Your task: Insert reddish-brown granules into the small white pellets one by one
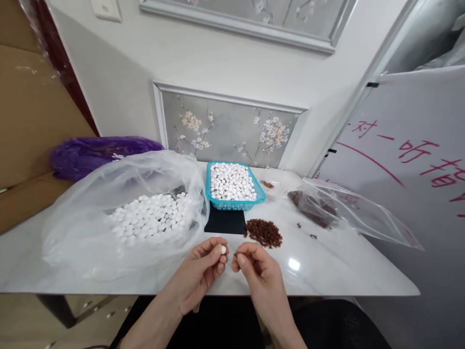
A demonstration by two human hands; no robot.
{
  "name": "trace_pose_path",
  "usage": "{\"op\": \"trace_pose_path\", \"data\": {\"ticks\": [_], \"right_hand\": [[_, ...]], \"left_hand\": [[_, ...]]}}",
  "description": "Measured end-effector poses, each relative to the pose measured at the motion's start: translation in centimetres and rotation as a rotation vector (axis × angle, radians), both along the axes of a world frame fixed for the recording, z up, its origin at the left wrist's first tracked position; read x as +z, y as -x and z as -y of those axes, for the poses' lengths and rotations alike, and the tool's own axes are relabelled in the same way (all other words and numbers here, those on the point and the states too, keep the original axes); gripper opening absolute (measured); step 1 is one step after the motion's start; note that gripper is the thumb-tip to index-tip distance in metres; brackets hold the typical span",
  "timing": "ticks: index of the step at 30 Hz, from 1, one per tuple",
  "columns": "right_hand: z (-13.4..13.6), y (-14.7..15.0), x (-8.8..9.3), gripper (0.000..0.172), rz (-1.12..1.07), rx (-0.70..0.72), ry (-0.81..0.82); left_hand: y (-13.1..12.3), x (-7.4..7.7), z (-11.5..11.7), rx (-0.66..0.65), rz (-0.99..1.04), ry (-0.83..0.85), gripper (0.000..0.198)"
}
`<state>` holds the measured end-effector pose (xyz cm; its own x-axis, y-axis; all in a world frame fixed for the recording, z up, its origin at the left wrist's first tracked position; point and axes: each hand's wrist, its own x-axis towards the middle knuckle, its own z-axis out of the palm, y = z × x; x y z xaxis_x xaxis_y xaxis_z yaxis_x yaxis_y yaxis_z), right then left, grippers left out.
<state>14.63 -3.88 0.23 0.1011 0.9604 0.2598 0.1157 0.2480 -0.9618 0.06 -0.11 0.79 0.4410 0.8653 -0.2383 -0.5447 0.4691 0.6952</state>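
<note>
Between the thumb and fingers of my left hand (206, 264) is a small white ball (223, 249). My right hand (259, 267) pinches a tiny dark brown piece (236, 254) close to the ball, with a slight gap between the two hands. Just beyond my right hand lies a heap of small reddish-brown pieces (264, 232). A blue plastic basket (260, 193) heaped with white balls, brown bits showing among them, stands farther back. To the left, a large clear plastic bag (78, 232) lies open with many loose white balls (145, 218) inside.
A flat black object (225, 222) lies in front of the basket on the white table (334, 271). On the right is a clear bag of brown pieces (314, 209). A purple bag (98, 151) and cardboard (32, 116) are at left; a whiteboard (407, 121) borders the right.
</note>
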Motion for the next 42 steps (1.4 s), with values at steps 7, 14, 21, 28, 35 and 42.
{"op": "trace_pose_path", "data": {"ticks": [7,14,21,28,35,42], "right_hand": [[-0.2,1.3,0.6,0.013,0.003,-0.008,-0.032],[0.0,1.9,0.1,0.015,0.084,-0.040,-0.106],[0.0,1.7,-0.2,0.014,0.242,-0.111,-0.138],[0.1,1.9,0.0,0.015,0.346,-0.171,-0.200],[-0.1,2.2,-0.2,0.014,0.381,-0.203,-0.205],[-0.4,2.3,-0.2,0.014,0.372,-0.192,-0.172]], "left_hand": [[-0.2,-0.1,0.2,0.009,-0.028,-0.087,0.008],[-0.3,-0.2,0.4,0.030,-0.033,-0.122,0.009],[-0.4,-0.3,0.4,0.077,-0.074,-0.116,0.011],[-0.4,-0.5,0.2,0.086,-0.127,-0.150,0.011],[-0.5,-0.4,0.4,0.094,-0.126,-0.155,0.010],[-0.5,-0.2,0.4,0.101,-0.129,-0.127,0.012]]}}
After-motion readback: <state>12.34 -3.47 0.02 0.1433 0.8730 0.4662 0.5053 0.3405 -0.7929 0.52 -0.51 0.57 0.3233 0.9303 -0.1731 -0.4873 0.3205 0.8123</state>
